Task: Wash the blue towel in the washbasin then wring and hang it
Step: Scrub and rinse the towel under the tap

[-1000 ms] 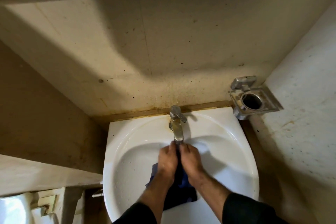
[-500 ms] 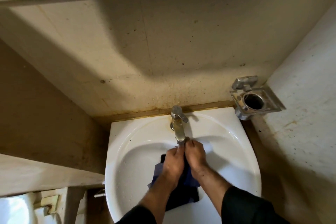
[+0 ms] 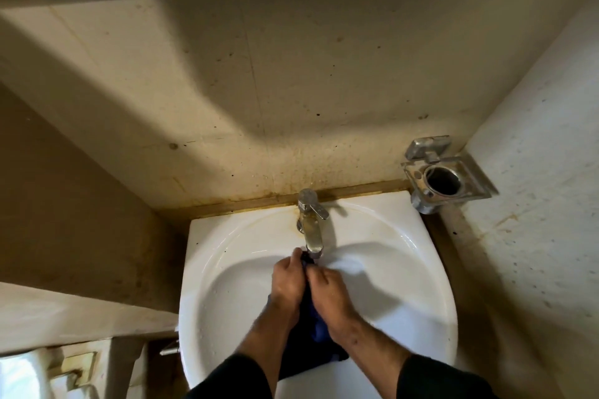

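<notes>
Both hands, the left hand (image 3: 288,278) and the right hand (image 3: 327,293), are clenched on the blue towel (image 3: 316,327), pressed together over the white washbasin (image 3: 227,269). Just beyond the grip stands the tap (image 3: 311,223); below it the cloth trails toward the wrists. Soaked, it looks limp, heavy and likely slippery, best bunched and taken at both ends for wringing. Most of the towel is hidden beneath the hands, and I cannot tell whether water runs.

A stained beige back wall (image 3: 291,91) was crossed by a broad diagonal shadow. A speckled white side wall (image 3: 544,172) was seen at the right, where a metal holder (image 3: 447,173) was mounted in the corner. A pale ledge (image 3: 64,314) was seen lower left.
</notes>
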